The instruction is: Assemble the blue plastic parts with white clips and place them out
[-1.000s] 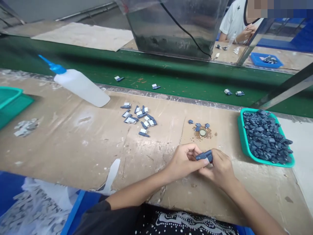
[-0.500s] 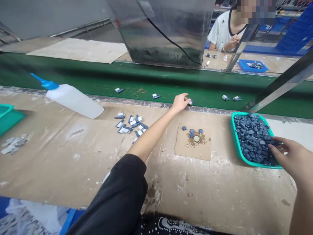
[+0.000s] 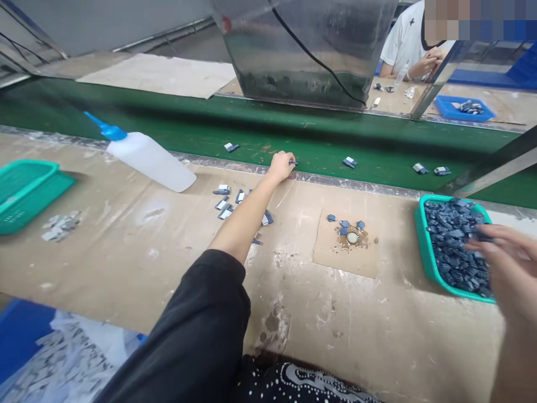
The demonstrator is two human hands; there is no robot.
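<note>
My left hand point(image 3: 281, 165) is stretched far forward to the near edge of the green conveyor belt point(image 3: 176, 131). Its fingers are curled around a small blue part point(image 3: 293, 163) that sticks out to the right. My right hand point(image 3: 505, 263) hovers over the near right corner of a green tray point(image 3: 423, 252) heaped with dark blue parts point(image 3: 453, 240). It is smeared by motion, so its grip is unclear. A cluster of blue-and-white parts point(image 3: 229, 201) lies on the bench, partly hidden by my left forearm.
A white squeeze bottle point(image 3: 151, 159) with a blue nozzle lies on the bench. A cardboard patch holds a small cap point(image 3: 352, 238) and a few blue bits. Loose parts point(image 3: 349, 162) ride the belt. Another green tray point(image 3: 25, 190) sits left. A person sits across the belt point(image 3: 409, 39).
My left hand has shifted left along the belt edge, leaving one part on the belt and closing on another. My right hand has risen slightly above the tray.
</note>
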